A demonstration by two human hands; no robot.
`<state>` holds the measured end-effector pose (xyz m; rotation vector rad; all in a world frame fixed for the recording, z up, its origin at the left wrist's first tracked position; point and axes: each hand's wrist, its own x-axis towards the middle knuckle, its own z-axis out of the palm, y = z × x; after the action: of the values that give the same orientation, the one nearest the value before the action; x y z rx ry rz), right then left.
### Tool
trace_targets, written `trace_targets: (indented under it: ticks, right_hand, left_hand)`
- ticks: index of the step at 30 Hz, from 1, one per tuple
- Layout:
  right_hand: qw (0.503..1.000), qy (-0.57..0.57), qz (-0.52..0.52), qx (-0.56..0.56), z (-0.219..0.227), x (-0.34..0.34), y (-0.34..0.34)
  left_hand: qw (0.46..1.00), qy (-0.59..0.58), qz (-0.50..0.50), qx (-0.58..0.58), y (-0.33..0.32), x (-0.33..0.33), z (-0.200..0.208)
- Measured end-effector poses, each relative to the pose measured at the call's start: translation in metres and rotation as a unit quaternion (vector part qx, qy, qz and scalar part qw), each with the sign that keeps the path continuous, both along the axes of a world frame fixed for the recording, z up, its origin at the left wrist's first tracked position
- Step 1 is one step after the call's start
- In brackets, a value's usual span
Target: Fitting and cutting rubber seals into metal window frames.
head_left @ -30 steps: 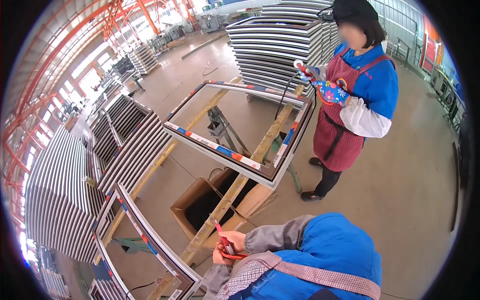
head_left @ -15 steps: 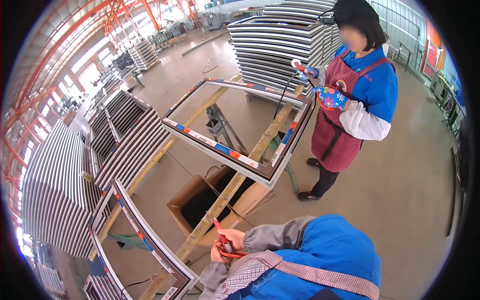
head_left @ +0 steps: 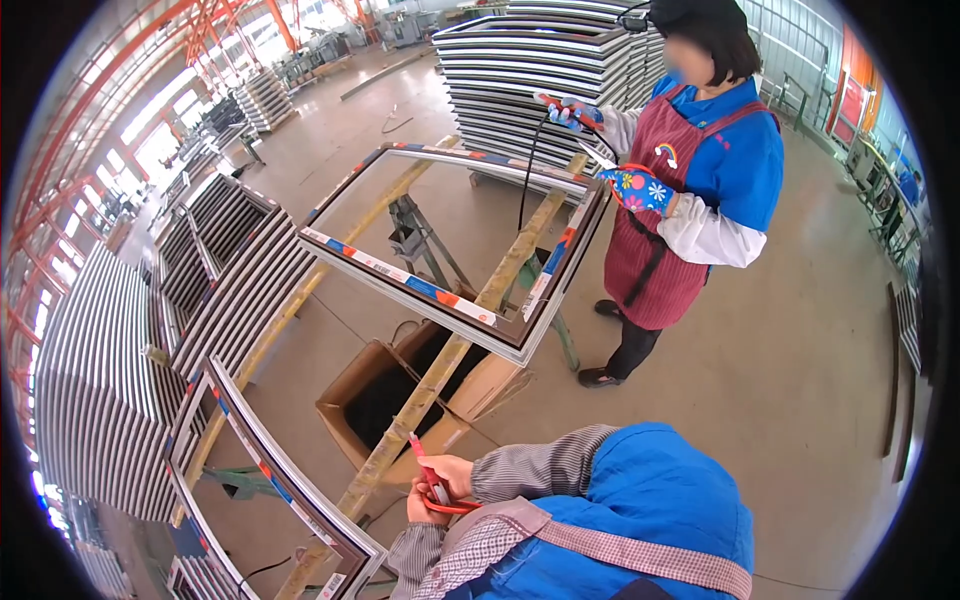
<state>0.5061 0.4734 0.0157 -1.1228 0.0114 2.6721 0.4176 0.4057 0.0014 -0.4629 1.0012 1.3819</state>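
Note:
My hands are close together at the lower middle, between the near frame and my apron. My right hand [head_left: 452,474] is closed around a slim red-handled tool [head_left: 418,447], which points up and away with a pale tip. Just below it, my left hand [head_left: 424,506] is closed against the lower end of the same tool. A red loop handle [head_left: 460,507], like that of scissors, sticks out by the left hand; its blades are hidden. Left of my hands lies a dark window frame [head_left: 262,440] with white edges and coloured tape strips.
A second taped frame [head_left: 425,285] rests on yellow beams [head_left: 430,397] over a green trestle. An open cardboard box [head_left: 340,400] is below. Across it a co-worker [head_left: 670,190] holds scissors and a corded red tool. Stacked frames [head_left: 110,380] stand left and behind [head_left: 530,80].
The whole view has shifted slightly, so the scene sits further left. The co-worker's hands have moved and silver scissor blades now show. My hands keep the same hold.

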Motion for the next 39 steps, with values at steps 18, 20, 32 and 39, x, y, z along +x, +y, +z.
trace_targets:
  ticks: [18, 20, 32, 39]
  right_hand:
    - [1.0, 0.017, 0.017, 0.003, -0.003, 0.003, 0.001]
    - [0.999, 0.023, 0.024, -0.002, -0.002, 0.002, 0.001]
    - [0.999, 0.035, 0.029, 0.004, -0.007, 0.005, -0.003]
    - [0.999, 0.029, 0.015, 0.005, -0.004, 0.009, -0.007]
  left_hand:
    - [0.998, 0.041, -0.041, 0.001, 0.001, 0.001, -0.006]
    - [0.998, 0.039, -0.039, 0.011, -0.003, -0.005, -0.019]
    - [0.999, 0.03, -0.039, 0.01, -0.006, 0.0, -0.018]
    - [0.999, 0.03, -0.017, 0.024, -0.01, 0.005, -0.013]
